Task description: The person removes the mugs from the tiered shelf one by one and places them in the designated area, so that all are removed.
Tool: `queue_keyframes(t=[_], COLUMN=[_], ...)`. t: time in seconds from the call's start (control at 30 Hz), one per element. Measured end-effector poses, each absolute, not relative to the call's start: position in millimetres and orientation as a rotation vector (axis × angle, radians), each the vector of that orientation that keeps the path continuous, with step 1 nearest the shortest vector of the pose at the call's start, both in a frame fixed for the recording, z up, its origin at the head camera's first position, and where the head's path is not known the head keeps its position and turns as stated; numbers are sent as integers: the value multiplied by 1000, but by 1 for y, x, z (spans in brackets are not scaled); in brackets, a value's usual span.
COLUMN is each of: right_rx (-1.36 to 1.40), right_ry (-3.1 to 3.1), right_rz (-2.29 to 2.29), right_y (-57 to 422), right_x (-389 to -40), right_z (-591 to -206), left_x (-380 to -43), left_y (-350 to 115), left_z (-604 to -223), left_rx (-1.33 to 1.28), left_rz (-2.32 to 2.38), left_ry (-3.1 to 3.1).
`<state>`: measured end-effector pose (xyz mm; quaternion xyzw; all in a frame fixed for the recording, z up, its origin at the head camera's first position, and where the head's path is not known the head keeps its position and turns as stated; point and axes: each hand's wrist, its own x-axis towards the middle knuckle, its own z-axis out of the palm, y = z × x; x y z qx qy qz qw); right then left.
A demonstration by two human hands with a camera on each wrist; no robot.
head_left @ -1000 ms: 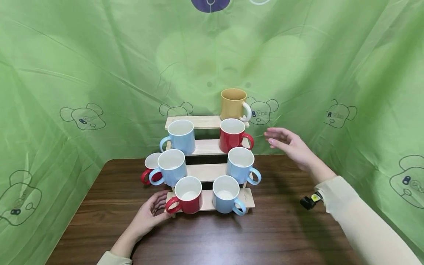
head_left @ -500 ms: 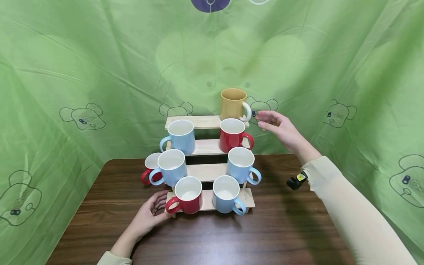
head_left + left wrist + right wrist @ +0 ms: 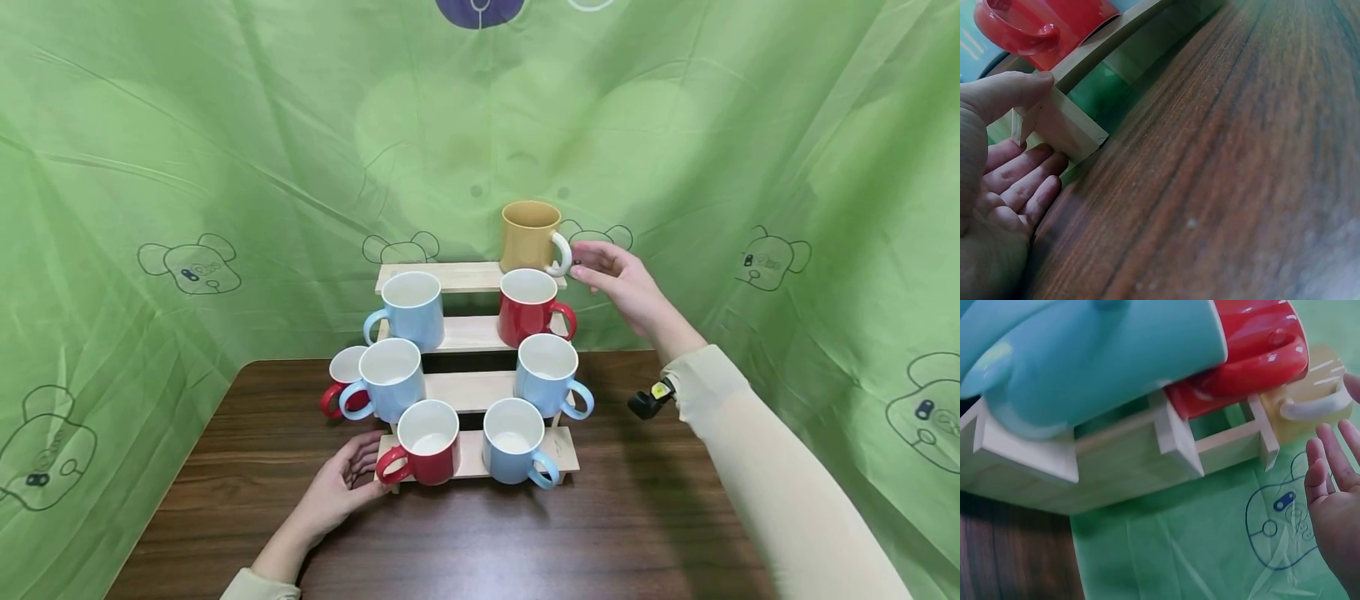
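A four-step wooden rack (image 3: 467,387) bears mugs on every step. My left hand (image 3: 335,486) grips the left end of its lowest step. In the left wrist view, the thumb (image 3: 1019,94) presses on the board's top and the fingers lie by the rack's leg (image 3: 1067,125). Up at the top step's right end stands a yellow mug (image 3: 525,242) with a white handle (image 3: 562,254). My right hand (image 3: 618,279) is right by this handle, fingers extended and thumb apart; in the right wrist view the palm (image 3: 1338,515) faces up with nothing in it.
A red mug (image 3: 525,312) and a light blue mug (image 3: 416,312) share the second step. Below are light blue mugs (image 3: 393,387) and a front red mug (image 3: 431,450). Another red mug (image 3: 348,371) is behind the rack's left side. Green cloth (image 3: 225,150) encloses the brown table (image 3: 247,442).
My right hand has moved left and up from the rack's right side to the yellow mug's handle. The left hand keeps its grip, and the mugs stay put.
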<state>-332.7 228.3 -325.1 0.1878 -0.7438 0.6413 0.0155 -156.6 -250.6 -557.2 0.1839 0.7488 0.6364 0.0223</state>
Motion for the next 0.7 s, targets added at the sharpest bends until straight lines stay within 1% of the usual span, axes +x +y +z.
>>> queue_keyframes(t=[0.27, 0.43, 0.7], right_rx=[663, 728, 680], right_ry=[-2243, -2322, -2394], right_rz=[2054, 1981, 1945], right_y=[216, 211, 200], right_x=[-336, -340, -343], right_z=[-321, -317, -310], left_x=[-158, -157, -155], left_y=[-249, -248, -250], left_z=[-559, -559, -556], left_rx=[600, 620, 581], left_rz=[1994, 2001, 1974], left_ry=[2297, 2301, 2332])
